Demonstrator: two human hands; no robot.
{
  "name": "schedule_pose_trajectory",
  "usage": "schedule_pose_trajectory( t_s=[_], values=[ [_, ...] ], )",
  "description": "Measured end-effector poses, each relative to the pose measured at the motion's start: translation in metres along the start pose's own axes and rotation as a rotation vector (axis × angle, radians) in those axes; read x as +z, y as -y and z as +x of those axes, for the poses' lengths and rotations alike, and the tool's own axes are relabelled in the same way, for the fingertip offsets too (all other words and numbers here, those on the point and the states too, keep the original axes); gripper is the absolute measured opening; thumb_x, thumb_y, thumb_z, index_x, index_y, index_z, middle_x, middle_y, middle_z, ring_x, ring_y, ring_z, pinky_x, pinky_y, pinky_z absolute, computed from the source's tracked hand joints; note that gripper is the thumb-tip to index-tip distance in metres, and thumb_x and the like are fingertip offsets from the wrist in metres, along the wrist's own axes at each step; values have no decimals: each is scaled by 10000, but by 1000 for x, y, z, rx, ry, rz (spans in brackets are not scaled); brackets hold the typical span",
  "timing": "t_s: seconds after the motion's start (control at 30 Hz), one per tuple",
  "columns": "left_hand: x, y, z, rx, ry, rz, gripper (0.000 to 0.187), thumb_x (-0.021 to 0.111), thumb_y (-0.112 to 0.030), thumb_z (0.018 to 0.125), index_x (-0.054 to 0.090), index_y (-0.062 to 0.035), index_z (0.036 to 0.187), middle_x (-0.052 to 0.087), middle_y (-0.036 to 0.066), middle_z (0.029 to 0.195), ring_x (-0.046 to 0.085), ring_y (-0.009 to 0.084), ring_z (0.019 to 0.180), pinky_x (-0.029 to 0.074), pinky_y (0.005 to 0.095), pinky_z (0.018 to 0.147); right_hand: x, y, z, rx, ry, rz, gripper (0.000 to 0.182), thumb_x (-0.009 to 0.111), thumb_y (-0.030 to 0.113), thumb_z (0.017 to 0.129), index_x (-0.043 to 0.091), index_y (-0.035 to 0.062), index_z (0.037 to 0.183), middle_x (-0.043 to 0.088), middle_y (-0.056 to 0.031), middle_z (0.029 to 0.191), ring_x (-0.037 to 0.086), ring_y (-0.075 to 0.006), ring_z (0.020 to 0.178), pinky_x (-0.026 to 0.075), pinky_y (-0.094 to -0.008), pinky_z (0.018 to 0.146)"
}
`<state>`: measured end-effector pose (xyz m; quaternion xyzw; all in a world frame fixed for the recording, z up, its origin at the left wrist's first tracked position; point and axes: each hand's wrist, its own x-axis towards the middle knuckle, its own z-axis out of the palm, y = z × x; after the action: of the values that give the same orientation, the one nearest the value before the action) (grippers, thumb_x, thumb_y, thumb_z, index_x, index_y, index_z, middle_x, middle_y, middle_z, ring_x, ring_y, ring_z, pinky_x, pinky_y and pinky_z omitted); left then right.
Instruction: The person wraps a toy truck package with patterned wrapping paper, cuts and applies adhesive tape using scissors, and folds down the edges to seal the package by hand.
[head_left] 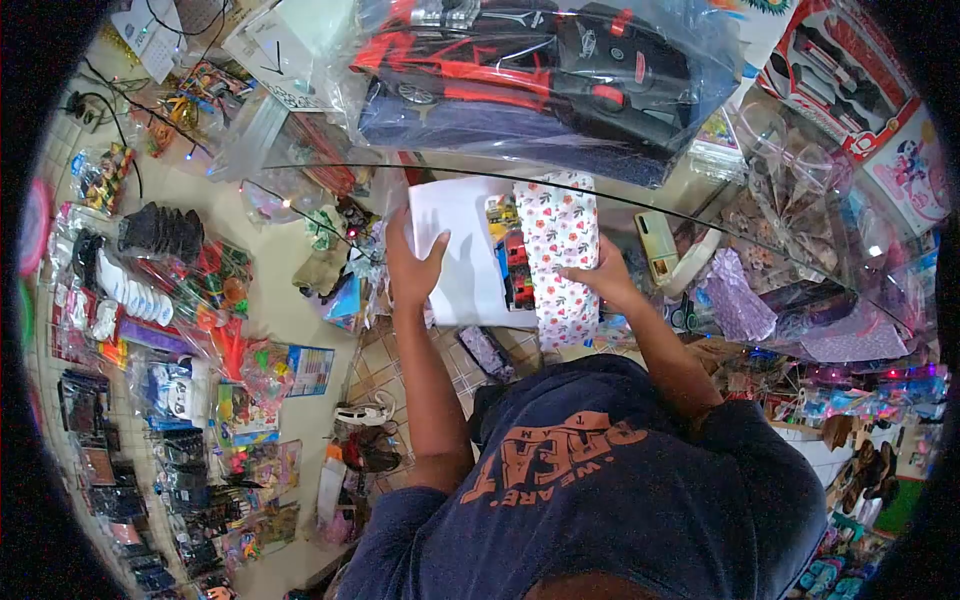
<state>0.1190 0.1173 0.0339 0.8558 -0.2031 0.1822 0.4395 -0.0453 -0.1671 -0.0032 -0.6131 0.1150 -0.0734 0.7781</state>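
A white sheet [458, 265] and a strip of floral wrapping paper [565, 225], white with red flowers, lie in front of me. Between them shows a narrow part of a colourful item [514, 262] with a red vehicle on it; the paper hides the rest. At the left edge of the white sheet is my left hand [416, 265], fingers stretched out and thumb spread over the sheet. My right hand [603, 278] grips the right edge of the floral paper, its thumb on top and its other fingers mostly hidden.
A bagged red and black toy car [540, 70] stands ahead, behind a dark curved edge. At the right are a phone [656, 246], a tape roll [694, 262] and scissors [684, 315]. Packaged goods [180, 390] hang at the left.
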Motion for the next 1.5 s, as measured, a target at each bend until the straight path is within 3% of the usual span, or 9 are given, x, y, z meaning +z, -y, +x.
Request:
schedule_pose_trajectory(
  t_s=[0.17, 0.33, 0.53, 0.77, 0.8, 1.03, 1.23, 1.3, 1.5],
  values=[
    [-15, -59, 36, 323, 22, 136, 756, 780, -159, 735, 466, -66, 1417, 486, 239, 1411, 396, 448, 1340, 323, 497, 1115, -8, 7, -1, -41, 121, 40, 696, 843, -10, 688, 506, 13, 1297, 651, -59, 1189, 629, -145, 1056, 510, -346, 950],
    [-16, -39, 54, 304, 148, 94, 282, 772, -122, 746, 715, -71, 1016, 703, 111, 1045, 640, 330, 1009, 469, 446, 909, -18, 14, -6, -59, 216, -29, 738, 854, -7, 662, 502, 11, 1311, 645, -52, 1205, 610, -126, 1077, 484, -333, 976],
    [-21, -41, 71, 200, 479, 125, 350, 793, -138, 737, 701, -69, 1067, 700, 129, 1036, 670, 316, 868, 527, 357, 704, -22, 16, -12, -29, 229, -21, 780, 871, 15, 632, 501, 17, 1319, 643, -52, 1217, 603, -139, 1106, 466, -335, 991],
    [-2, -90, 60, 388, 475, -23, 394, 778, -135, 757, 672, -30, 1121, 697, 162, 1008, 656, 304, 982, 501, 366, 872, -23, 18, -18, -9, 297, -64, 797, 859, -39, 621, 501, 14, 1331, 635, -49, 1242, 598, -138, 1119, 461, -343, 1010],
    [4, -88, 57, 396, 448, -42, 294, 768, -98, 734, 703, -31, 1013, 712, 133, 967, 694, 295, 887, 534, 340, 761, -22, 21, -18, 0, 316, -66, 801, 869, -22, 619, 504, 9, 1331, 636, -56, 1248, 596, -141, 1121, 455, -347, 1018],
    [19, -74, 58, 192, 554, -200, 194, 730, -52, 761, 695, -7, 946, 700, 147, 883, 697, 274, 826, 527, 350, 746, -26, 12, -17, -2, 350, -40, 807, 886, 2, 610, 510, -4, 1324, 635, -64, 1250, 592, -147, 1125, 453, -352, 1027],
    [28, -113, 49, 446, 426, -221, 171, 725, -60, 811, 695, 21, 959, 698, 154, 877, 681, 236, 789, 525, 348, 731, -26, 11, -19, -15, 372, -63, 831, 904, 37, 600, 511, -5, 1331, 615, -66, 1276, 558, -148, 1168, 419, -355, 1058],
    [27, -119, 50, 314, 606, -111, 174, 728, -72, 815, 697, 26, 955, 701, 151, 871, 676, 239, 769, 520, 344, 717, -25, 14, -19, 2, 407, -89, 838, 906, 45, 602, 508, -6, 1338, 609, -66, 1284, 550, -150, 1179, 406, -358, 1070],
    [37, -108, 53, 200, 670, -157, 140, 719, -68, 821, 700, 29, 920, 712, 145, 853, 672, 217, 745, 515, 336, 698, -25, 17, -21, 31, 431, -88, 890, 912, 79, 592, 485, -11, 1368, 605, -70, 1297, 541, -157, 1184, 395, -350, 1072]
  ],
)
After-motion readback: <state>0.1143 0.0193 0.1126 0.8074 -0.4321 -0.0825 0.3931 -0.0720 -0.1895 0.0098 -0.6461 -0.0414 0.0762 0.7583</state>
